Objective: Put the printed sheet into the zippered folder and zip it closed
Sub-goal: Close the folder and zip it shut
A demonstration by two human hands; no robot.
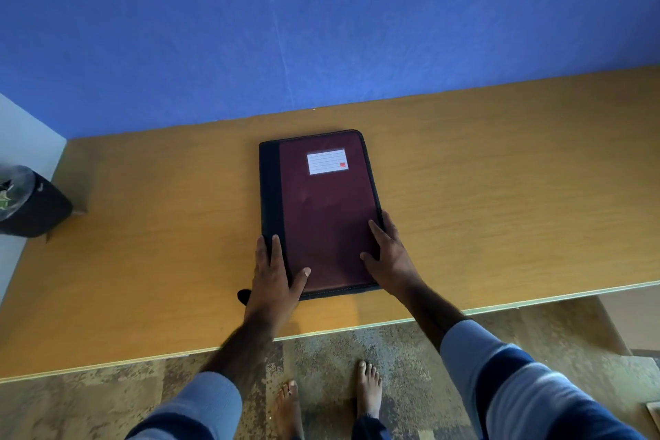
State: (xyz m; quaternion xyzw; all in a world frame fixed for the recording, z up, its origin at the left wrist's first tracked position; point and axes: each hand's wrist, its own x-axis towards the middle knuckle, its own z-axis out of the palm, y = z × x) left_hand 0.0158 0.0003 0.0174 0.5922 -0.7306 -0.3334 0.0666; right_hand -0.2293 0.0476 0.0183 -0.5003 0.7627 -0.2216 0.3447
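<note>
A maroon zippered folder with a dark spine strip and a white label lies closed and flat on the wooden table. My left hand rests on its near left corner, fingers along the spine and thumb on the cover. My right hand lies on the near right edge, fingers spread over the cover and side. A small dark tab sticks out by my left wrist. No printed sheet is visible.
A black bin lined with a clear bag stands off the table's left end. A blue wall runs behind the table. My bare feet stand on mottled floor below the near table edge.
</note>
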